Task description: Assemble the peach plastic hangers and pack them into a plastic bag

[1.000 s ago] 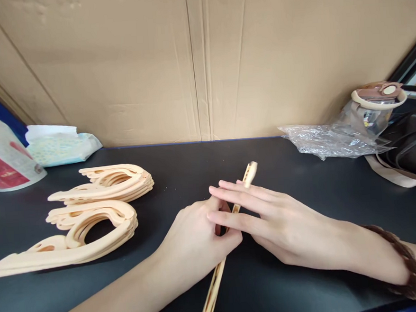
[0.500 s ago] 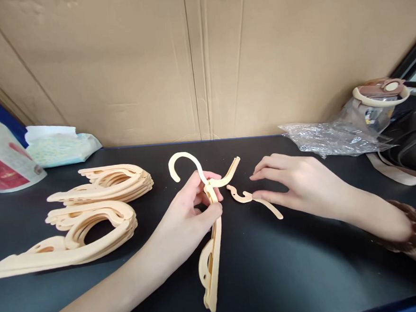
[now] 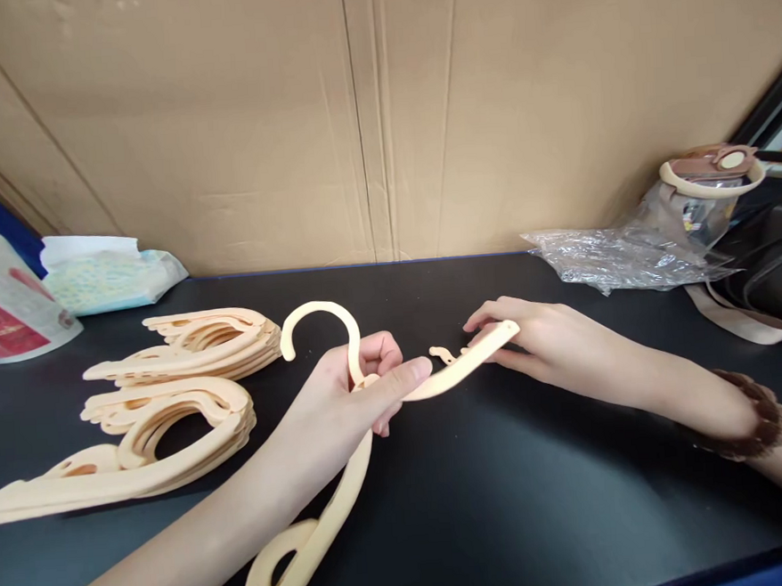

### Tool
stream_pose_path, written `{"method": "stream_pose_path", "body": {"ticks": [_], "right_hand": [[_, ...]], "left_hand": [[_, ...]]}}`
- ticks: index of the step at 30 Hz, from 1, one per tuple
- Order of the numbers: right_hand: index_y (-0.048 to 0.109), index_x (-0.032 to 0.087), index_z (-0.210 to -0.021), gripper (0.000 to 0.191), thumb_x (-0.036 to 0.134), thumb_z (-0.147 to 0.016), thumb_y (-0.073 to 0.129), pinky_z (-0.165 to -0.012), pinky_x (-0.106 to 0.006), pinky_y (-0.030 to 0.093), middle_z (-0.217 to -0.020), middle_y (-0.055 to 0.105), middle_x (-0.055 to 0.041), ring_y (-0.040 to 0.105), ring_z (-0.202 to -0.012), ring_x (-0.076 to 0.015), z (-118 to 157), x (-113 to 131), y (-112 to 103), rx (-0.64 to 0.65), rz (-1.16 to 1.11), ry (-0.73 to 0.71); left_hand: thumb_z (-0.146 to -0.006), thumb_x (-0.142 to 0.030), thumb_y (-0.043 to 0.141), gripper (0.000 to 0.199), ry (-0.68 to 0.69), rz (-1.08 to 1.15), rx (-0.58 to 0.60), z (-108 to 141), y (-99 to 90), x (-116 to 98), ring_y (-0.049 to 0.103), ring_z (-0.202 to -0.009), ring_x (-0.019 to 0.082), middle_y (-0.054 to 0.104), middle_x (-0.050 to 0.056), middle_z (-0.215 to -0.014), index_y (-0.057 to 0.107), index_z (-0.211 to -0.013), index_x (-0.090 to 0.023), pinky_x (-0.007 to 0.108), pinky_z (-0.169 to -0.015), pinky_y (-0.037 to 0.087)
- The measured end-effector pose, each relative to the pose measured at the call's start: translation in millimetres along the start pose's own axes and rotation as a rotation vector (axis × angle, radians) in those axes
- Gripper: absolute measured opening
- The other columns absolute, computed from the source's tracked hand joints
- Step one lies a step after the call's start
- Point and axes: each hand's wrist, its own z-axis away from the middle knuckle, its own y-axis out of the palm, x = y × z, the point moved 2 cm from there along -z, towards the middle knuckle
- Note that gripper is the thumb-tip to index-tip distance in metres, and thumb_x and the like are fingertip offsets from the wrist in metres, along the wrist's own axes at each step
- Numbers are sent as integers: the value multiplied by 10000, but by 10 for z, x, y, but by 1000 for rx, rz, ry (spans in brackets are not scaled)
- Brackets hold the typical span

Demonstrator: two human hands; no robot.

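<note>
A cream plastic hanger (image 3: 335, 502) with a curved hook is pinched at its centre by my left hand (image 3: 364, 389). One arm of it hangs toward the near edge, and a shorter arm reaches right. My right hand (image 3: 525, 342) is behind that arm's tip, palm down, fingers bent. A small cream hooked piece (image 3: 443, 354) lies by its fingertips, partly hidden by the hanger arm. Whether those fingers grip the piece cannot be made out.
Two stacks of folded cream hangers, a rear one (image 3: 200, 342) and a nearer one (image 3: 173, 433), lie left. Behind them are a tissue pack (image 3: 115, 277) and a red-and-white container (image 3: 9, 302). Clear plastic wrap (image 3: 623, 259) and a bottle (image 3: 706, 199) stand back right, before cardboard (image 3: 251, 124).
My left hand has shifted left and turned the hanger, so its broad side shows and its short arm points right, over the small piece. My right hand has moved slightly left.
</note>
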Motion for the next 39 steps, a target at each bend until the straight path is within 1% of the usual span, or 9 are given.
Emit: {"method": "stream_pose_path", "body": {"ticks": [4, 9, 18, 21, 25, 28, 31, 35, 39], "right_hand": [[625, 182, -1178, 314, 148, -947, 416, -858, -412, 526, -1184, 629, -101, 610, -1038, -230, -9, -30, 5, 10, 0, -42], [635, 206, -1178, 279, 298, -973, 469, -900, -420, 477, -1204, 606, -102, 576, -1079, -226, -32, 45, 85, 29, -50, -52], [609, 199, -837, 92, 218, -910, 556, -901, -413, 425, -1069, 646, -65, 596, -991, -210, -47, -31, 0, -107, -104, -8], [583, 212, -837, 32, 217, -868, 589, -798, -341, 466, -960, 672, -30, 619, -877, -182, -36, -102, -102, -176, -199, 104], [508, 224, -826, 71, 213, -848, 574, -590, -259, 449, -772, 621, 14, 607, -709, -153, -15, -155, -155, -154, -353, 244], [461, 229, -884, 61, 245, -901, 517, -540, -246, 418, -763, 596, 15, 583, -649, -141, -12, -155, -142, -125, -417, 249], [517, 221, -928, 115, 294, -967, 438, -553, -250, 390, -792, 605, -1, 524, -617, -127, -21, -131, -139, -108, -347, 218], [555, 213, -850, 276, 335, -1007, 363, -561, -252, 360, -812, 612, 2, 480, -594, -113, -24, -88, -154, -92, -273, 207], [496, 227, -1013, 203, 362, -1013, 345, -544, -249, 363, -706, 571, 37, 488, -555, -116, -9, -60, -154, -97, -256, 246]], "left_hand": [[-864, -334, 529, 377, -17, -7, 30, 20, 6, 7, 312, -498, 93, 352, -80, -451, 332, -570, -205, 213, -531, 333], [-765, -185, 468, 50, -52, 80, 82, 10, 18, 49, 450, -475, 88, 479, -84, -488, 438, -729, -205, 210, -543, 394], [-776, -112, 445, 187, -75, 286, 110, -12, 24, 37, 714, -663, 188, 702, 14, -724, 587, -887, -162, 256, -597, 562], [-817, -136, 449, 210, -86, 293, 71, -3, 7, 34, 734, -684, 205, 743, 51, -817, 637, -909, -153, 248, -577, 569], [-846, -159, 470, 245, -94, 303, -34, 1, -8, 36, 743, -760, 212, 739, 52, -1003, 704, -915, -165, 240, -593, 575], [-866, -179, 486, 248, -122, 284, -78, -9, -20, 47, 703, -671, 155, 738, 37, -866, 730, -910, -172, 207, -556, 534], [-888, -284, 562, 213, -174, 258, -71, -21, -33, 69, 544, -488, 77, 679, -13, -653, 724, -1007, -213, 179, -502, 436], [-785, -401, 727, 274, -194, 226, -50, -26, -42, 89, 486, -562, 69, 631, -47, -665, 725, -1015, -253, 196, -588, 391], [-750, -368, 765, 314, -211, 113, -45, -20, -37, 97, 482, -659, 105, 557, -67, -604, 720, -1047, -279, 242, -722, 380]]}}
